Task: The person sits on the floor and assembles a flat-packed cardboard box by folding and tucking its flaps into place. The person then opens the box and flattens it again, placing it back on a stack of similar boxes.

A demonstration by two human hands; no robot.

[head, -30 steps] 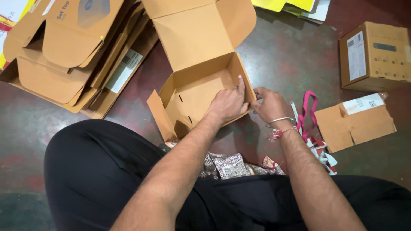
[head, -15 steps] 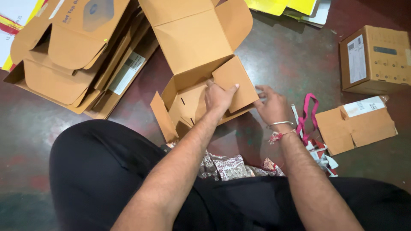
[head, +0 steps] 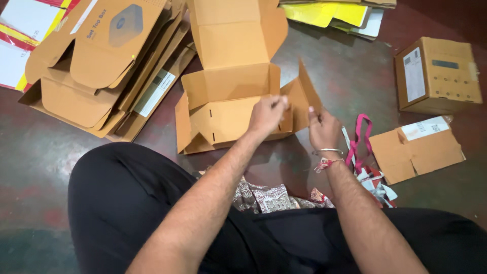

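half-folded brown cardboard mailer box (head: 228, 109), on the dark floor (head: 324, 66) before the seated person's knees, lid flap open upward. left hand (head: 267, 114) pinches the front wall's top edge; right hand (head: 323, 129) grips the raised side flap. stack of flat box blanks (head: 96, 66) at left; 1 closed carton (head: 439, 76) at right.

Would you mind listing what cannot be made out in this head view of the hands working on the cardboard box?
- Head view: the left hand covers the fold it pinches on the cardboard box.
- The right hand hides the lower edge of the side flap it holds.
- The stack of flat cartons is cut off by the top and left edges.
- The patterned cloth is mostly hidden under the forearms and legs.
- The closed box shows nothing of its contents.
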